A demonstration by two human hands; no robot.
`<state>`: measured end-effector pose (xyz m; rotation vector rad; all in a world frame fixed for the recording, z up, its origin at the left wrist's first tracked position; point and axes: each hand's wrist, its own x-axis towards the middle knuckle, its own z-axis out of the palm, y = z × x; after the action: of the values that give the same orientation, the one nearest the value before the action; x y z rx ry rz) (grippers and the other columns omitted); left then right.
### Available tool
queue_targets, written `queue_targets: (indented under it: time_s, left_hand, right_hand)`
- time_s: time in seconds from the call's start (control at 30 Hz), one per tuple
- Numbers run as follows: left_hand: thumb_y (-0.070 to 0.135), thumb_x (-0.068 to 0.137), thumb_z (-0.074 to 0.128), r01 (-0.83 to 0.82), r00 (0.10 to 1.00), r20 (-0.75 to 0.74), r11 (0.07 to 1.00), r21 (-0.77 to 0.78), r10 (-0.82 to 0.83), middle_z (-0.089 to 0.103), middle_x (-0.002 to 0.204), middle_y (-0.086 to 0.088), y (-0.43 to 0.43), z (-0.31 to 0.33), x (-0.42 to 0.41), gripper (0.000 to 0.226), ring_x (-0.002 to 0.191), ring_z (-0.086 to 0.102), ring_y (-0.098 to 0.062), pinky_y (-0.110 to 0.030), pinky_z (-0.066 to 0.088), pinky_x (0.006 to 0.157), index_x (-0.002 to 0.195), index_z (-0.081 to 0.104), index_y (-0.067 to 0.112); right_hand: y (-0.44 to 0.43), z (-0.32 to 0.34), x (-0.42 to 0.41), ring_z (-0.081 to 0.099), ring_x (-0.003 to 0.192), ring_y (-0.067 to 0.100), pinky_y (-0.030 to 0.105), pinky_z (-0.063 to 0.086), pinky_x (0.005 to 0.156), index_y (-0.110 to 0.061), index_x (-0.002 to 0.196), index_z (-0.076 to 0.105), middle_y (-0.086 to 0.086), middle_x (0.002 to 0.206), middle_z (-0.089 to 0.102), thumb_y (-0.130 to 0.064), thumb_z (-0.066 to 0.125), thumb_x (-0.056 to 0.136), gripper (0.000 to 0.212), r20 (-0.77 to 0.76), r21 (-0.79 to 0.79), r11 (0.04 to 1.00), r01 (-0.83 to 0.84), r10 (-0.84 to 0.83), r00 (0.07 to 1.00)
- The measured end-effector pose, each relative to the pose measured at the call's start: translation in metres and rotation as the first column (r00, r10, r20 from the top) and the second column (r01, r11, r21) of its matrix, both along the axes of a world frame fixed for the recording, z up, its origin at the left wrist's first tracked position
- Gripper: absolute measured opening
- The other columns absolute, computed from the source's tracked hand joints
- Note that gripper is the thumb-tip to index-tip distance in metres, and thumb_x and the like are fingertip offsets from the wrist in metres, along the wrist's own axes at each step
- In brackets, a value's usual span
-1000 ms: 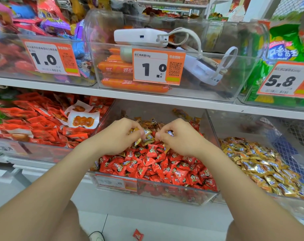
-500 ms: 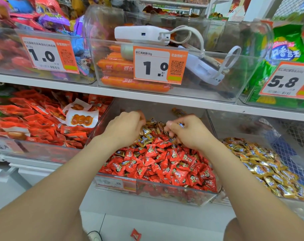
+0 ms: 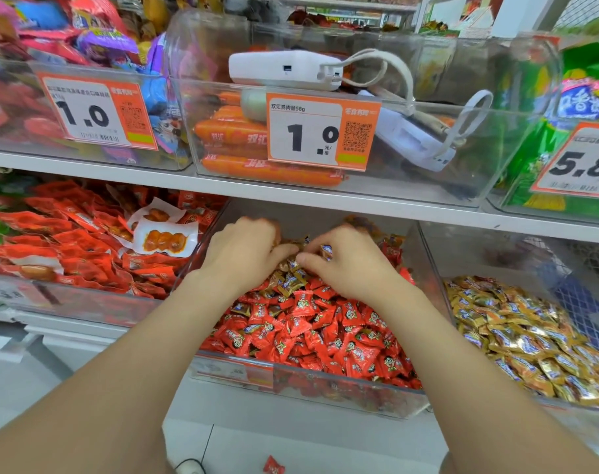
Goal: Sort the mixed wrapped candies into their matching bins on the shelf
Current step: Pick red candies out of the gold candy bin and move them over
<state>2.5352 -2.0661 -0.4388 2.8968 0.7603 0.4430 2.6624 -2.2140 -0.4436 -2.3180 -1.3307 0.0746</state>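
Step in hand: pick the stray gold pieces out of the red stock in the middle bin (image 3: 325, 391).

1. Leave the left bin (image 3: 86, 302) of red packets alone; it plays no part in this step.
2. Your left hand (image 3: 243, 254) lies knuckles-up on the heap at the back of the middle bin, fingers curled down into the wrappers. You cannot tell from this view whether it grasps anything. Use it to hold the red candies (image 3: 311, 330) back.
3. The stray gold candies (image 3: 291, 280) lie between and just below your two hands. Take them from the top of the heap; do not dig.
4. Your right hand (image 3: 346, 265) pinches one gold-wrapped candy (image 3: 326, 251) at its fingertips. Gather several pieces before you carry them across.
5. The matching gold stock (image 3: 517, 336) fills the right bin (image 3: 496, 248).

Clearances: the upper shelf edge (image 3: 325, 203) sits just above your knuckles, so draw the hand toward yourself before you lift. Raise it over the clear wall between the bins. A red piece (image 3: 273, 468) lies on the floor, so loose handfuls probably spill.
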Motion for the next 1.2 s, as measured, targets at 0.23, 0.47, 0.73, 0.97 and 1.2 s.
queue_targets:
  time_s: [0.23, 0.47, 0.73, 0.97, 1.2]
  left_hand:
    - [0.042, 0.106, 0.050, 0.022, 0.998, 0.052, 0.999, -0.034, -0.020, 0.070, 0.094, -0.014, 0.004, -0.005, -0.009, 0.029, 0.089, 0.069, -0.046, -0.043, 0.054, 0.071, 0.106, 0.075, 0.027]
    - [0.045, 0.107, 0.043, 0.197, 0.954, -0.225, 0.980, -0.035, -0.200, 0.052, 0.121, -0.005, 0.015, -0.025, -0.006, 0.029, 0.107, 0.064, -0.041, -0.051, 0.056, 0.085, 0.122, 0.059, 0.027]
    - [0.048, 0.105, 0.057, 0.238, 0.863, -0.479, 0.966, 0.105, -0.161, 0.050, 0.140, -0.006, -0.001, -0.025, 0.002, 0.054, 0.114, 0.064, -0.040, -0.043, 0.042, 0.069, 0.145, 0.039, 0.016]
    - [0.049, 0.105, 0.053, 0.182, 0.915, -0.373, 0.983, 0.038, -0.155, 0.066, 0.124, -0.006, -0.002, -0.018, 0.002, 0.032, 0.112, 0.065, -0.037, -0.041, 0.046, 0.076, 0.127, 0.052, 0.026]
    - [0.066, 0.096, 0.057, 0.239, 0.969, 0.023, 0.915, -0.326, -0.245, 0.071, 0.088, 0.006, 0.000, -0.005, -0.015, 0.039, 0.080, 0.067, -0.013, -0.043, 0.057, 0.079, 0.103, 0.063, 0.028]
  right_hand:
    - [0.029, -0.001, 0.002, 0.051, 0.142, 0.025, 0.047, 0.047, 0.112, -0.035, 0.155, 0.045, -0.005, 0.156, 0.053, -0.063, 0.085, 0.076, 0.093, -0.029, -0.326, 0.931, -0.163, 0.162, 0.986]
    - [0.035, -0.007, -0.001, 0.063, 0.118, 0.033, 0.042, 0.053, 0.088, -0.022, 0.113, 0.056, 0.007, 0.127, 0.065, -0.050, 0.071, 0.095, 0.036, 0.121, -0.438, 0.895, -0.080, 0.147, 0.982]
    - [0.025, -0.013, -0.006, 0.066, 0.103, 0.035, 0.039, 0.046, 0.074, -0.019, 0.114, 0.065, 0.006, 0.124, 0.056, -0.045, 0.068, 0.099, 0.030, 0.285, -0.387, 0.922, 0.002, 0.118, 0.951]
    - [-0.008, -0.003, 0.013, 0.065, 0.100, 0.017, 0.036, 0.053, 0.089, -0.028, 0.111, 0.067, -0.005, 0.109, 0.070, -0.042, 0.070, 0.098, 0.019, -0.207, -0.005, 0.999, 0.053, -0.053, 0.977]
    - [-0.032, 0.011, 0.000, 0.051, 0.052, 0.010, 0.022, 0.038, 0.043, -0.019, 0.115, 0.069, 0.004, 0.084, 0.061, -0.033, 0.069, 0.102, 0.020, -0.774, 0.211, 0.945, 0.252, 0.004, 0.633]
